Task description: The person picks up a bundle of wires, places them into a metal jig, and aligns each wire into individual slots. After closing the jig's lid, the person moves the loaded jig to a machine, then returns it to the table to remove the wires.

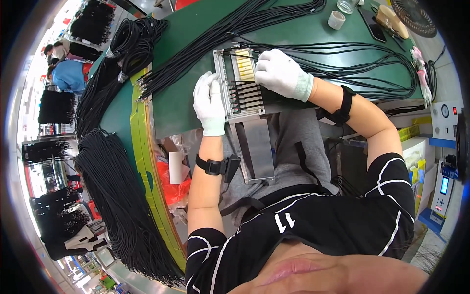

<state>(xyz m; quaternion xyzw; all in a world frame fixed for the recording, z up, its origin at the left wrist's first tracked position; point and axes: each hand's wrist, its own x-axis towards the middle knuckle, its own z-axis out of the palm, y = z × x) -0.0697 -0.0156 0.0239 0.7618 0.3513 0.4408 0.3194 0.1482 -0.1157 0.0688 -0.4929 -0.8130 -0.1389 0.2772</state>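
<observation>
In front of me a metal fixture (238, 116) lies at the edge of the green table, with a yellowish slotted block (244, 66) in its far part. Several short black cable ends (247, 98) lie side by side across its near part. My left hand (209, 100), in a white glove, rests along the fixture's left side with its fingers loosely bent. On the right side my gloved right hand (281, 74) is closed, its fingers curled at the block's edge. Whatever those fingers pinch is hidden. Long black cables (352, 47) loop across the table beyond it.
Thick bundles of black cable (115, 196) hang over the yellow-edged bench (142, 142) at left. More cables (196, 54) cross the table (191, 19). A tape roll (336, 20), a phone (374, 27) and a fan (414, 17) are at far right. A metal box (257, 152) sits below the fixture.
</observation>
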